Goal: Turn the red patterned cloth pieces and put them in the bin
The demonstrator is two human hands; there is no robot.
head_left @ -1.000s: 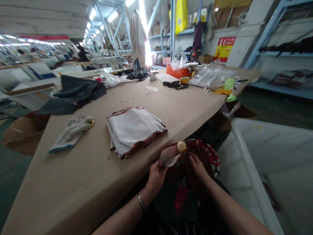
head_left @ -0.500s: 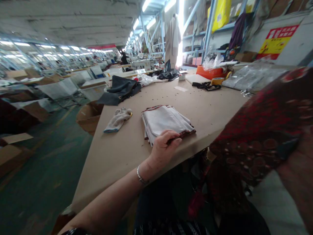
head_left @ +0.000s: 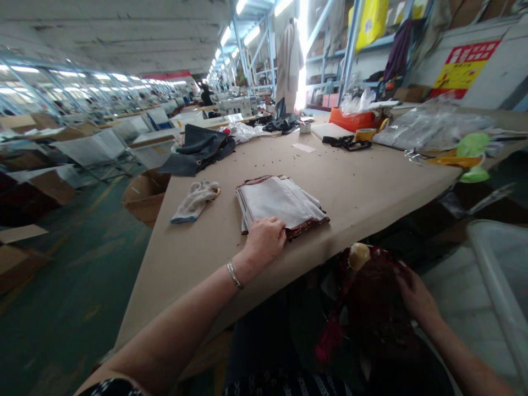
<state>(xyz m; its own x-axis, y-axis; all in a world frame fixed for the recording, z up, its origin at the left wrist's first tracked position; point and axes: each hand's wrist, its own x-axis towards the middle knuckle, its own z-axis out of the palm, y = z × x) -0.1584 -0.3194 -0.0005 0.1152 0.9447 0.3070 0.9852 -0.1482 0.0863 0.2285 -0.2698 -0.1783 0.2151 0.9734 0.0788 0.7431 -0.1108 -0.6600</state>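
Note:
A stack of folded whitish cloth pieces (head_left: pixel 280 201) with dark red patterned edges lies near the front edge of the table. My left hand (head_left: pixel 266 236), with a silver bracelet at the wrist, has its fingers curled over the near left corner of the stack. Below the table edge, at the right, my right hand (head_left: pixel 412 291) is on dark red patterned cloth (head_left: pixel 377 291); shadow and blur hide part of its fingers. A light grey glove (head_left: pixel 196 201) with a blue cuff rests left of the stack.
Dark grey cloth (head_left: pixel 202 146) lies at the table's far left. Plastic bags (head_left: pixel 433 129), an orange box (head_left: pixel 355 118), tape and black straps stand farther back. A cardboard box (head_left: pixel 144 195) is beside the table, and a white-framed bin (head_left: pixel 487 275) at the right.
My right hand and the red patterned cloth have dropped from the raised right side to below the table edge. My left hand has shifted slightly left along the stack.

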